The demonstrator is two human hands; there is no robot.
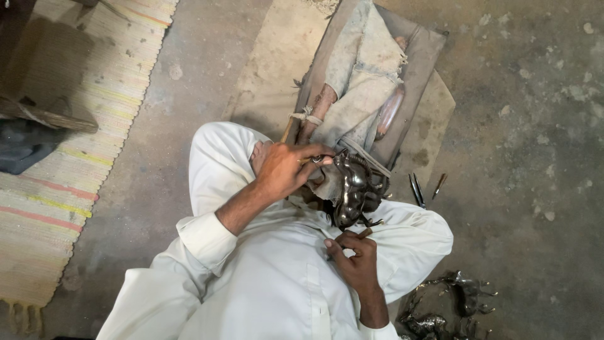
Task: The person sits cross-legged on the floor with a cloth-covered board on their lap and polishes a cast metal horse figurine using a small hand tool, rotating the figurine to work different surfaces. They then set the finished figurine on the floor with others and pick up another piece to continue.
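Observation:
I sit cross-legged in white clothes. A dark, shiny metal ornament [352, 189] with curled edges rests on my lap, against the near end of a cloth-wrapped board [365, 82]. My left hand [286, 169] pinches a thin tool [318, 158], and its tip touches the top of the ornament. My right hand [355, 258] lies just below the ornament, with its fingers closed around a short brown wooden handle [365, 233]. The ornament's underside is hidden.
Dark metal tweezers [416, 189] and a small pointed tool [439, 184] lie on the concrete floor to the right. More dark metal pieces [447, 305] sit at the bottom right. A striped woven mat [75, 126] covers the left, and a tan sack [270, 56] lies under the board.

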